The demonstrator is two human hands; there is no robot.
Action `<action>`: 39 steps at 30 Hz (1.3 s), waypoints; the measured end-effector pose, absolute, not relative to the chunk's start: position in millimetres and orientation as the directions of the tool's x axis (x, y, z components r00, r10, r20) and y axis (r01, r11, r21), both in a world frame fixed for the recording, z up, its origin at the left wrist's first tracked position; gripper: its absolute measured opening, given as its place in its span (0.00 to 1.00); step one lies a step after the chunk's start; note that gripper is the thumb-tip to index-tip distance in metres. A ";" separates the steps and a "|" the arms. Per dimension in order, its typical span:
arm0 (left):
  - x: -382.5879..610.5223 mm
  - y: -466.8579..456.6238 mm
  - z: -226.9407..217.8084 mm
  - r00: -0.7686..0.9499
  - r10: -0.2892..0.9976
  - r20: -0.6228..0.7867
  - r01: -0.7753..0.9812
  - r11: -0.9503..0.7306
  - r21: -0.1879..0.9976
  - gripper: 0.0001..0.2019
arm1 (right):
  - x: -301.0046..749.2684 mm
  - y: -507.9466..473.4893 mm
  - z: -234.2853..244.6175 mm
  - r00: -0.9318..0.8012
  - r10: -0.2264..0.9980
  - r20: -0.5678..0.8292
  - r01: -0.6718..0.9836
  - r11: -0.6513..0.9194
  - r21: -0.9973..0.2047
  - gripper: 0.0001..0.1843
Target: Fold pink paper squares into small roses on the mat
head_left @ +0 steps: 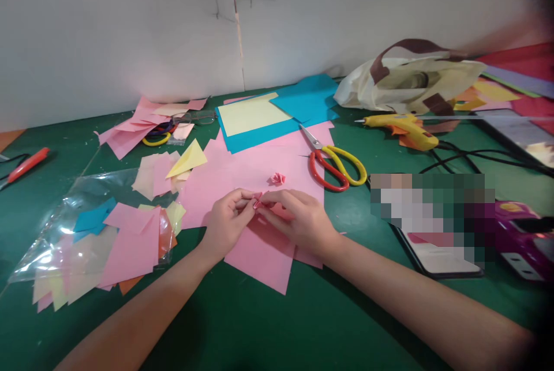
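Between my fingertips is a small piece of folded pink paper [258,201], partly hidden by the fingers. My left hand [229,220] pinches it from the left, and my right hand [300,218] grips it from the right. Just beyond them a small folded pink paper shape [277,178] lies on the pink paper sheets [251,166]. Under my hands another pink sheet [264,258] rests on the green table. Scissors [331,163] with one red and one yellow handle lie partly open to the right of the sheets.
Blue and cream sheets [249,114] lie at the back. A clear plastic bag [52,244] with coloured paper pieces is at left. On the right are a yellow glue gun [402,128], a phone [454,270], a purple object [521,232] and a cloth bag [359,88].
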State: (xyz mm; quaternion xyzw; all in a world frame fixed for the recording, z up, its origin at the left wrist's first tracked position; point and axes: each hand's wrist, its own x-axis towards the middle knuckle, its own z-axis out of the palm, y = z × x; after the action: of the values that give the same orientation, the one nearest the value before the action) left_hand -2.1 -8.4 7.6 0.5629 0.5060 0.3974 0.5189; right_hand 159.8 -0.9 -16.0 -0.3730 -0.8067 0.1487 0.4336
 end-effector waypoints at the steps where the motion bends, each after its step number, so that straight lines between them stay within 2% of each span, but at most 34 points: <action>1: -2.1 -8.4 7.3 0.172 0.982 -0.076 0.161 0.048 0.986 0.09 | 160.0 -0.8 -16.8 -0.353 0.722 0.595 0.483 0.685 -0.545 0.07; 6: -3.0 -6.4 5.4 0.159 0.985 -0.073 0.135 0.052 0.989 0.09 | 161.7 -0.5 -17.8 -0.402 0.684 0.609 0.482 0.723 -0.494 0.12; 12: -3.4 -5.3 5.6 0.163 0.980 -0.112 0.120 0.093 0.988 0.09 | 161.5 -0.1 -14.4 -0.390 0.674 0.627 0.391 0.738 -0.550 0.12; 16: -3.7 -5.8 4.6 0.172 0.980 -0.103 0.109 0.085 0.990 0.09 | 159.4 -1.4 -12.0 -0.339 0.703 0.625 0.395 0.709 -0.584 0.05; 22: -4.5 -7.4 3.4 0.179 0.975 -0.135 0.152 0.108 0.982 0.13 | 156.6 -3.1 -13.2 -0.249 0.752 0.611 0.504 0.639 -0.581 0.04; 24: -4.7 -7.5 3.4 0.168 0.974 -0.150 0.163 0.123 0.979 0.14 | 156.5 -2.9 -12.5 -0.233 0.764 0.601 0.501 0.624 -0.599 0.04; 27: -4.4 -6.8 3.2 0.154 0.977 -0.149 0.143 0.127 0.981 0.11 | 157.3 -1.7 -10.5 -0.221 0.802 0.555 0.457 0.588 -0.667 0.04; 33: -3.1 -5.8 3.6 0.152 0.979 -0.133 0.090 0.121 0.989 0.07 | 161.6 1.8 -10.8 -0.281 0.815 0.506 0.399 0.579 -0.711 0.05; 39: -4.9 -6.3 3.3 0.139 0.985 -0.100 0.103 0.086 0.991 0.04 | 164.4 2.5 -13.2 -0.422 0.712 0.562 0.378 0.701 -0.605 0.09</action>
State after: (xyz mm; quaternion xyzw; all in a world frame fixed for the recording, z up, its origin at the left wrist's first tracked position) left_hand -4.9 -6.3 3.3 0.5343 0.5090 0.4140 0.5329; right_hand 164.4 2.5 -13.2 -0.3324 -0.8196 0.1975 0.4227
